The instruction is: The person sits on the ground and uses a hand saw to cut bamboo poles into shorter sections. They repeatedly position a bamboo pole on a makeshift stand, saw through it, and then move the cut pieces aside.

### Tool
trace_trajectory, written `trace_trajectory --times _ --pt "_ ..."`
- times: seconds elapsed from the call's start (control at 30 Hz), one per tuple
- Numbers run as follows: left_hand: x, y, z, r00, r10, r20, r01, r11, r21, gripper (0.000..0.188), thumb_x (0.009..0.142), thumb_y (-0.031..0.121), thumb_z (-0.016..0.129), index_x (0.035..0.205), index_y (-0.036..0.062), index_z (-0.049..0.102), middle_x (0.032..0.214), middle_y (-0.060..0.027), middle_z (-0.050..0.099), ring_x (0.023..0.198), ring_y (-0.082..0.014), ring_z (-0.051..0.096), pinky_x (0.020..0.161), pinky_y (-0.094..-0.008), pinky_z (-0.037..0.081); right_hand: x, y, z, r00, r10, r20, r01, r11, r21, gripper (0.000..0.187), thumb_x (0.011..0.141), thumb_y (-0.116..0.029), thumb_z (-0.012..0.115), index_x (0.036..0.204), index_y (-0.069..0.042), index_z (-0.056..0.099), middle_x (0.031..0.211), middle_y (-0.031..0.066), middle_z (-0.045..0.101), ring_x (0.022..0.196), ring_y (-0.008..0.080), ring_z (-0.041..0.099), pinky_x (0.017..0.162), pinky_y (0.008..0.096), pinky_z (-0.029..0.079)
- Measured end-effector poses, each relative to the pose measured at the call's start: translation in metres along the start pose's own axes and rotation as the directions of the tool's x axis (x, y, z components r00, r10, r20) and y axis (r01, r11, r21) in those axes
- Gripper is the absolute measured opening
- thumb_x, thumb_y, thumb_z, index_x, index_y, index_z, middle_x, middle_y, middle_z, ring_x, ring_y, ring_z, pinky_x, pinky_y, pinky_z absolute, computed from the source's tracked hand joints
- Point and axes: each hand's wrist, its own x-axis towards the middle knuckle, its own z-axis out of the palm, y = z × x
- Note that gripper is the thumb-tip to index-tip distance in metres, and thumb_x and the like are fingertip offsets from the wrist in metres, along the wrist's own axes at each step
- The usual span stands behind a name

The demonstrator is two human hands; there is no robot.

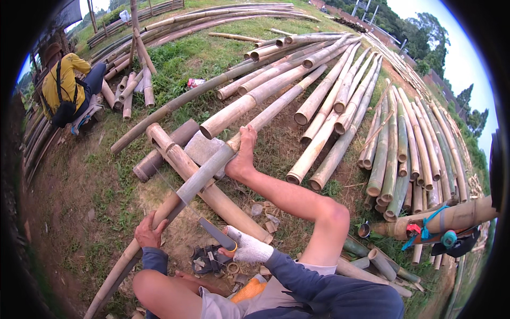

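A long bamboo pole [212, 166] runs diagonally from the lower left toward the far bamboo stack. My bare left hand [150, 232] is wrapped round its near part. It crosses a thicker bamboo log [226, 204] and lies beside a pale stone block [201, 149]. My bare foot [243, 157] presses against the pole just past the block. My right hand [249, 248], in a white glove, is closed on a flat-bladed tool [215, 234] with a yellow handle end. Its blade points up and left, apart from the pole; whether knife or saw I cannot tell.
Bamboo poles [329, 103] fan out ahead, with more poles [419, 143] at right. Offcuts and a dark strapped object [207, 260] lie between my legs. At right, a bamboo beam [451, 218] carries a blue tie. A person [71, 85] in yellow sits at far left.
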Motion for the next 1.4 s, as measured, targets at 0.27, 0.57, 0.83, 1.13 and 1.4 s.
trace_trajectory --times 0.27,0.57,0.83,1.13,1.4 --pt "0.001 -0.003 0.005 0.999 0.027 -0.025 -0.028 1.0 -0.014 0.059 0.079 0.05 0.089 0.127 0.0162 0.076 0.116 -0.0108 0.078 0.104 -0.0335 0.074 0.092 -0.0444 0.056 -0.027 -0.005 -0.014 0.998 0.006 0.055 -0.005 1.0 -0.016 0.036 0.1 -0.023 0.08 0.124 -0.008 0.058 0.108 0.0082 0.062 0.102 0.0171 0.059 0.094 0.0347 0.052" --pt "0.002 0.002 -0.005 0.997 0.057 -0.053 -0.057 0.998 -0.002 0.06 0.082 0.057 0.085 0.127 0.0168 0.078 0.119 -0.0133 0.079 0.103 -0.0333 0.075 0.092 -0.0444 0.058 -0.028 -0.002 -0.006 0.996 0.087 0.025 -0.087 0.996 0.003 0.039 0.094 -0.014 0.082 0.121 -0.006 0.056 0.101 0.0082 0.064 0.093 0.0159 0.061 0.084 0.033 0.054" --pt "0.005 -0.004 -0.009 0.996 -0.008 0.087 0.008 1.0 0.004 0.057 0.087 0.057 0.082 0.132 0.0221 0.077 0.121 -0.0087 0.079 0.106 -0.0309 0.075 0.098 -0.0421 0.058 0.03 0.039 0.021 0.997 0.062 -0.054 -0.055 0.992 0.114 0.05 0.095 -0.006 0.082 0.135 -0.003 0.052 0.111 0.0027 0.065 0.1 0.0116 0.062 0.091 0.0291 0.054" --pt "0.068 -0.009 -0.008 0.952 0.27 -0.143 -0.25 0.957 0.145 0.074 0.088 0.058 0.081 0.149 0.0211 0.061 0.138 -0.0113 0.07 0.117 -0.0382 0.071 0.102 -0.0524 0.056 0.041 0.019 0.02 0.965 -0.077 -0.251 0.152 0.944 0.292 0.054 0.096 -0.004 0.079 0.143 -0.003 0.053 0.13 0.0077 0.063 0.11 0.0126 0.061 0.099 0.03 0.052" --pt "0.051 0.06 0.025 0.886 -0.022 0.463 -0.072 0.98 0.184 0.075 0.081 0.053 0.087 0.138 0.0139 0.059 0.126 -0.0177 0.074 0.112 -0.039 0.074 0.096 -0.0518 0.06 0.013 0.014 0.024 0.936 -0.253 -0.245 0.257 0.966 -0.019 0.053 0.099 0.003 0.067 0.148 -0.002 0.049 0.136 0.0114 0.061 0.115 0.0162 0.061 0.098 0.0303 0.052"
